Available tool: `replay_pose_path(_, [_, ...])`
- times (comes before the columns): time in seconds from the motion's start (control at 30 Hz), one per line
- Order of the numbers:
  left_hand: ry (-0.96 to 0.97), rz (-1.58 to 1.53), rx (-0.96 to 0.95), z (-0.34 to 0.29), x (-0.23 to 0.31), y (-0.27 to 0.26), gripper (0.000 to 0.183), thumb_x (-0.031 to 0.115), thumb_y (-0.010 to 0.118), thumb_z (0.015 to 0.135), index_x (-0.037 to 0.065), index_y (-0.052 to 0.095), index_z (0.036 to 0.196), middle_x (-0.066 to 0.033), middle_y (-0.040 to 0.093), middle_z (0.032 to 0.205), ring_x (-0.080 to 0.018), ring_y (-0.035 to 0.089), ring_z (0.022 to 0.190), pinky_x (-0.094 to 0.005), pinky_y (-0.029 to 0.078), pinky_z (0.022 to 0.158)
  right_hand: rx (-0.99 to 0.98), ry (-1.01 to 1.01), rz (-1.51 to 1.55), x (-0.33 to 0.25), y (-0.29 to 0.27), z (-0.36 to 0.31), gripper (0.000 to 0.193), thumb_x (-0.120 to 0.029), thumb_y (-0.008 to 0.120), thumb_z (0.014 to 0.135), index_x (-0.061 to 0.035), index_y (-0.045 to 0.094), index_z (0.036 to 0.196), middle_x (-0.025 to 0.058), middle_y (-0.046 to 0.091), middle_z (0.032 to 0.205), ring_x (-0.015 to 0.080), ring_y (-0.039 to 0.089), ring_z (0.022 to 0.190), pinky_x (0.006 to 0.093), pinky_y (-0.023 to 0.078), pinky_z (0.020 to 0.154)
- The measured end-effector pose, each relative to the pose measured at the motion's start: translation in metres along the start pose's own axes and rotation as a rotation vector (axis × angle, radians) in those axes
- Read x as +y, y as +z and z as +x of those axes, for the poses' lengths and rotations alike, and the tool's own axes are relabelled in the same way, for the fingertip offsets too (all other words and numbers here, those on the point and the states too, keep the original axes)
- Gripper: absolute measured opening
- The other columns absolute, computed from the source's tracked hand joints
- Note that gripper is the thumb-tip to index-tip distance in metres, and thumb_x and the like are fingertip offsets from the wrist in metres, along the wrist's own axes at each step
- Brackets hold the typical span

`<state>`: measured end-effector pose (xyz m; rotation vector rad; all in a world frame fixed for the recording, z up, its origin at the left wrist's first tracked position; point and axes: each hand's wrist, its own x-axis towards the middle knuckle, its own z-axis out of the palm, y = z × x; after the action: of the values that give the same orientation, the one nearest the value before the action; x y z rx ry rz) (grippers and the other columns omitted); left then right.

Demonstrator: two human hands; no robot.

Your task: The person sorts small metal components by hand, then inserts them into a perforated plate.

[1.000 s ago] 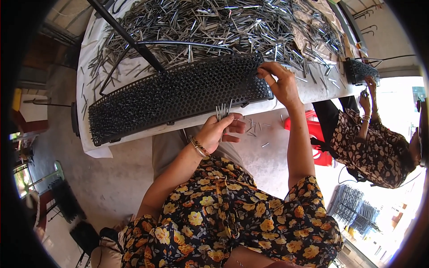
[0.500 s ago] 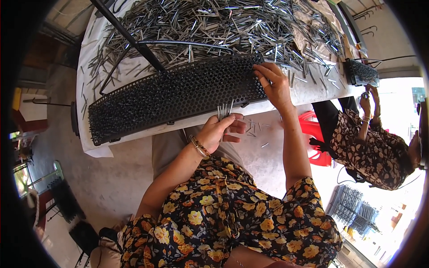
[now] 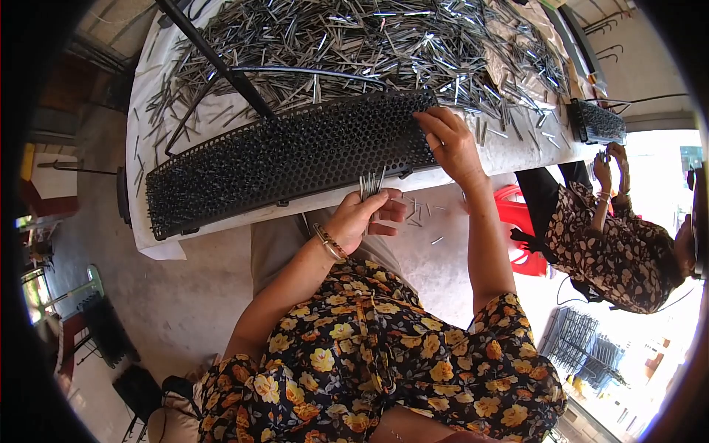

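In front of me a long black perforated rack (image 3: 336,159) lies along the table's near edge, slightly curved by the lens. Many of its holes, mostly toward the left, are filled with small dark upright pieces. A small bundle of thin metal strips (image 3: 371,183) stands up from my left hand (image 3: 358,215), closed on it just below the rack's near edge. At the rack's right end my right hand (image 3: 456,151) has its fingers bent together against the perforated face. Whatever is between those fingertips, if anything, is hidden.
A large loose pile of metal strips (image 3: 347,44) covers the back of the table (image 3: 151,103). A black bar (image 3: 214,59) slants across the left. On the right, a co-worker's hands (image 3: 607,166) are at another rack (image 3: 600,122), near a red stool (image 3: 517,221).
My right hand has shifted slightly left along the perforated rack. My left hand and its strips have hardly moved.
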<state>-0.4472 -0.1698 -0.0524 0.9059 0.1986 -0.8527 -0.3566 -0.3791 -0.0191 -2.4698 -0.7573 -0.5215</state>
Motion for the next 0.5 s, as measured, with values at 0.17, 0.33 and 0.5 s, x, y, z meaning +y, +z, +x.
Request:
replay_pose_path(0.17, [0.009, -0.009, 0.019, 0.0, 0.0, -0.002, 0.032, 0.026, 0.046, 0.094, 0.002, 0.056, 0.112, -0.01, 0.064, 0.096, -0.0166, 0.063, 0.086, -0.0306, 0.056, 0.067, 0.056, 0.173, 0.149, -0.005, 0.001, 0.001, 0.023, -0.005, 0.063, 0.079, -0.006, 0.064, 0.102, 0.0105, 0.059, 0.096, 0.0247, 0.06, 0.08, 0.032, 0.048, 0.068])
replay_pose_path(0.33, [-0.005, -0.015, 0.02, 0.0, -0.001, -0.001, 0.032, 0.025, 0.046, 0.094, 0.002, 0.056, 0.113, -0.0099, 0.064, 0.096, -0.0166, 0.063, 0.085, -0.0299, 0.056, 0.067, 0.045, 0.139, 0.157, -0.002, 0.006, 0.006, 0.02, -0.007, 0.064, 0.08, -0.0049, 0.065, 0.1, 0.01, 0.059, 0.094, 0.0227, 0.06, 0.074, 0.0307, 0.048, 0.063])
replay_pose_path(0.5, [-0.001, -0.039, 0.013, -0.001, -0.002, -0.003, 0.031, 0.024, 0.045, 0.094, 0.001, 0.055, 0.113, -0.0101, 0.063, 0.097, -0.017, 0.063, 0.085, -0.0296, 0.055, 0.067, 0.072, 0.117, 0.106, 0.002, 0.013, 0.006, 0.013, -0.007, 0.063, 0.081, -0.0033, 0.065, 0.093, 0.009, 0.059, 0.091, 0.0225, 0.06, 0.07, 0.0295, 0.047, 0.061])
